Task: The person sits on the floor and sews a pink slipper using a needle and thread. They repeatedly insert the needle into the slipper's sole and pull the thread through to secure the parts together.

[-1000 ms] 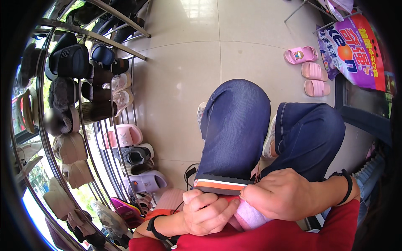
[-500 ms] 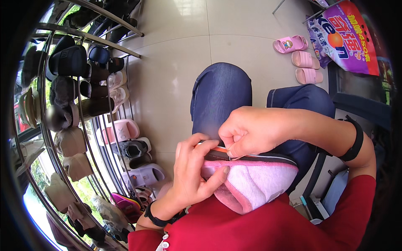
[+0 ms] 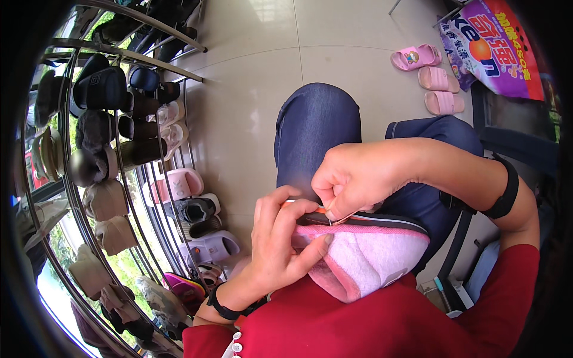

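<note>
A pink fuzzy slipper [image 3: 379, 256] with a dark sole [image 3: 382, 219] lies on its side against my lap, sole edge away from me. My left hand [image 3: 286, 238] is closed around its left end, thumb on the pink fabric and fingers over the sole. At the seam between sole and upper, my right hand [image 3: 352, 185] pinches a thin needle [image 3: 330, 219], its lower end at the pink edging. A fine thread [image 3: 346, 218] runs beside the fingertips. An orange-and-white strip shows along the sole by my fingers. The slipper's far side is hidden.
On the left stands a metal shoe rack [image 3: 122, 197] full of shoes and slippers. Pink slippers [image 3: 439, 79] are on the tiled floor [image 3: 250, 77] at the far right, beside a purple-and-red bag [image 3: 498, 51]. My knees [image 3: 319, 131] in jeans are beneath my hands.
My right hand has shifted slightly up, and more of the needle shows below its fingertips. My left hand keeps its hold on the slipper. The whole view has moved a little.
</note>
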